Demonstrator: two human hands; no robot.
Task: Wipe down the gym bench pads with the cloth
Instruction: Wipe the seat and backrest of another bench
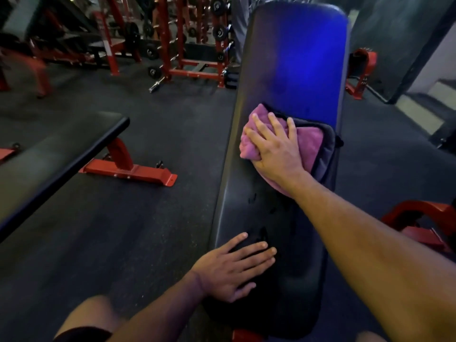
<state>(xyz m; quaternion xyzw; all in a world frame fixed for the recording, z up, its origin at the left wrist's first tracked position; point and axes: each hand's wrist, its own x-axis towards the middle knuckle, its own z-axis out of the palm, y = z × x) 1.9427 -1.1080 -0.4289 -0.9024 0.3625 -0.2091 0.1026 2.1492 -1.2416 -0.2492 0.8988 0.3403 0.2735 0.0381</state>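
Note:
A long black bench pad [293,70] runs away from me down the middle of the view, with blue light reflecting off its far half. My right hand [274,146] presses a bunched pink and grey cloth [311,141] flat against the pad's middle, fingers spread over it. My left hand [237,265] rests flat on the near end of the pad, fingers straight, holding nothing. Small dark wet marks show on the pad between my two hands.
A second black bench [56,156] on a red frame [130,169] stands to the left across a strip of dark rubber floor. Red racks with weight plates [192,45] line the back. Red frame parts [419,223] sit at the right. My knee [86,317] is at the bottom.

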